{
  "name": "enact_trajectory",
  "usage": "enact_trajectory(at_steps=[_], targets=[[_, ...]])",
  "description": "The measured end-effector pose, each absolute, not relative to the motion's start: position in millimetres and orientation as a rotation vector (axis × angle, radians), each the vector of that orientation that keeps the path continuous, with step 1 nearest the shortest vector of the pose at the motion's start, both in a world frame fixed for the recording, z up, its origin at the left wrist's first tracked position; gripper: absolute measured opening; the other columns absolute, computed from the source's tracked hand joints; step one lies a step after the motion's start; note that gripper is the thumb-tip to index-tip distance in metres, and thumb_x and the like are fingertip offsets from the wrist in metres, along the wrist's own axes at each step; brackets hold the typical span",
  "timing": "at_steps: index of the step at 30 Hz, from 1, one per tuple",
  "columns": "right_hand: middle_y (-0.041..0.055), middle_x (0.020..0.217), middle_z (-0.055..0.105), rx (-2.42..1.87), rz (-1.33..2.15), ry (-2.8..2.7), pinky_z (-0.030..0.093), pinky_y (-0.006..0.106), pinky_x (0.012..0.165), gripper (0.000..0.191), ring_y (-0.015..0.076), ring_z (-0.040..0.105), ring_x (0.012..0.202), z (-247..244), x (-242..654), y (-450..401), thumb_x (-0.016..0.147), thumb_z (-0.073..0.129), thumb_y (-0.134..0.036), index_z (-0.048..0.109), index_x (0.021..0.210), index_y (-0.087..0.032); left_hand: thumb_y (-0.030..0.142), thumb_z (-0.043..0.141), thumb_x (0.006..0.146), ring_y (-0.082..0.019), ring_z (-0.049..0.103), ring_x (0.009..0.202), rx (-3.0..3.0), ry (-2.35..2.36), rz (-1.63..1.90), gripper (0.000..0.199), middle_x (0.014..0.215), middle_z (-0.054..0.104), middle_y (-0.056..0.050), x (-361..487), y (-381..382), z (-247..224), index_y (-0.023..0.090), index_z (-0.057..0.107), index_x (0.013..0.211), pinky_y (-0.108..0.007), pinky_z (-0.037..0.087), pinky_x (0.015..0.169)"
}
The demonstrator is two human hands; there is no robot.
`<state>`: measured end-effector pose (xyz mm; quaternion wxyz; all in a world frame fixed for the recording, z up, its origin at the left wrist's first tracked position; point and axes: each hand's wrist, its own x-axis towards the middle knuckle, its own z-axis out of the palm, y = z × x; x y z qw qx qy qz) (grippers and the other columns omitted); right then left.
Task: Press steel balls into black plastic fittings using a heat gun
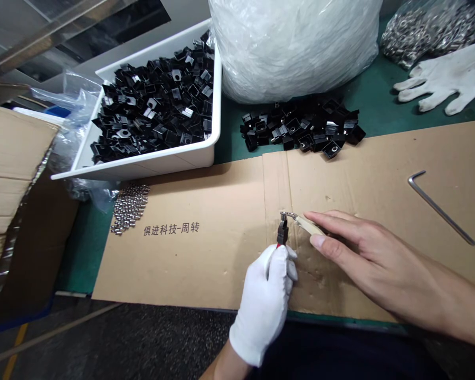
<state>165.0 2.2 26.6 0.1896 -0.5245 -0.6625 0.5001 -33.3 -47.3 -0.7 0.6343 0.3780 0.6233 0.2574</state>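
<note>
My left hand point(266, 295), in a white glove, is wrapped round small black-headed pliers point(282, 232) with a bit of red at the handle. At the tip of the pliers is a small metal ring point(283, 214). My right hand point(364, 250) is bare and pinches a flat cream-coloured piece point(309, 226) between thumb and fingers. A metal loop point(291, 215) sticks out of that piece and meets the ring at the pliers' tip. Whether the loop and ring are linked is too small to tell. Both hands are above the cardboard sheet point(221, 264).
A white tray point(217, 105) heaped with black parts stands back left. More black parts point(301, 126) lie before a plastic bag point(296, 47). Small metal pieces point(130, 208) sit at left, a hex key point(441, 208) at right. A white glove point(447, 79) and bagged metal rings point(431, 31) lie back right.
</note>
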Motion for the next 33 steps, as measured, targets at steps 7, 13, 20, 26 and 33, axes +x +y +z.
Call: enact_trajectory(at_steps=[7,13,20,26,33], targets=[[-0.0003,0.129,0.063,-1.483,1.395,-1.913,0.049,0.041,0.106,0.029,0.0251,0.051,0.134,27.4,168.9,1.2,0.114,0.041,-0.048,0.065,0.122,-0.033,0.055,0.04,0.108,-0.011,0.043,0.056,0.902,1.442,0.594,0.043,0.071,0.053,0.002,-31.7,-48.2,0.0,0.02,0.057,0.09,-0.025,0.037,0.055],[-0.0004,0.147,0.054,-1.516,1.406,-1.968,0.056,0.037,0.088,0.036,0.029,0.044,0.142,26.6,172.0,-0.7,0.114,0.038,-0.053,0.063,0.13,-0.033,0.055,0.039,0.108,-0.012,0.047,0.064,0.969,1.496,0.557,0.047,0.074,0.055,0.0,-32.1,-50.2,-3.1,0.019,0.057,0.083,-0.025,0.039,0.059],[0.0,0.145,0.055,-1.479,1.445,-2.002,0.055,0.038,0.088,0.035,0.0301,0.041,0.144,22.0,174.3,0.2,0.114,0.036,-0.053,0.063,0.121,-0.032,0.056,0.038,0.108,-0.011,0.045,0.063,0.959,1.498,0.523,0.048,0.072,0.053,0.002,-33.4,-49.9,-3.7,0.02,0.057,0.084,-0.024,0.038,0.059],[-0.0008,0.127,0.062,-1.438,1.412,-1.996,0.054,0.036,0.087,0.03,0.027,0.043,0.141,22.1,173.8,0.1,0.115,0.036,-0.048,0.062,0.114,-0.033,0.054,0.036,0.109,-0.012,0.046,0.065,1.034,1.535,0.508,0.048,0.071,0.053,0.001,-32.1,-49.3,-3.4,0.02,0.052,0.08,-0.025,0.038,0.061],[0.0001,0.114,0.065,-1.385,1.361,-2.012,0.051,0.032,0.077,0.03,0.026,0.051,0.131,17.7,174.7,-0.7,0.115,0.038,-0.045,0.062,0.106,-0.03,0.048,0.036,0.11,-0.013,0.042,0.065,1.196,1.584,0.518,0.042,0.072,0.054,0.0,-28.5,-55.1,-6.0,0.021,0.05,0.081,-0.028,0.035,0.064]])
